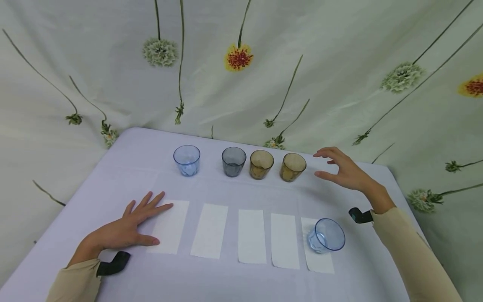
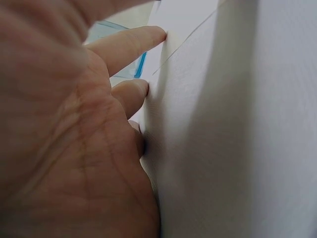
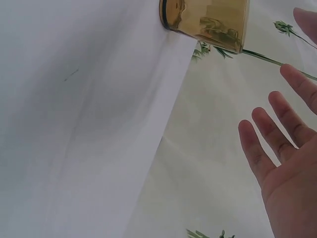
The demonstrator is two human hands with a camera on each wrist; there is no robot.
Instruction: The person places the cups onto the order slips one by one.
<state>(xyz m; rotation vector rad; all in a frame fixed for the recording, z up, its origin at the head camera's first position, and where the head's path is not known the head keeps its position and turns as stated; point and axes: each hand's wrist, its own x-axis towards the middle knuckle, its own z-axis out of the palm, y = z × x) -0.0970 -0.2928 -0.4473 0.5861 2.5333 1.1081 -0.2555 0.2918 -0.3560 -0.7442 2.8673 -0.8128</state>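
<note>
My left hand point(image 1: 128, 228) rests on the table with its fingers spread, its fingertips at the edge of the leftmost white paper point(image 1: 171, 226). In the air to the right of the back row, my right hand point(image 1: 345, 170) has its thumb and fingers apart and holds nothing. Nearest to it stands an amber glass point(image 1: 293, 167), which also shows in the right wrist view as a tumbler point(image 3: 208, 22). A second amber glass point(image 1: 261, 164), a grey glass point(image 1: 233, 162) and a blue glass point(image 1: 187, 160) continue that row leftward. Another blue glass point(image 1: 326, 236) stands on the rightmost paper point(image 1: 320, 263).
Between the outer papers lie three more white sheets, the second point(image 1: 209, 230), the middle one point(image 1: 251, 237) and the fourth point(image 1: 285, 241). A white cloth covers the table point(image 1: 226, 283). Behind it hangs a flower-print curtain point(image 1: 332, 84).
</note>
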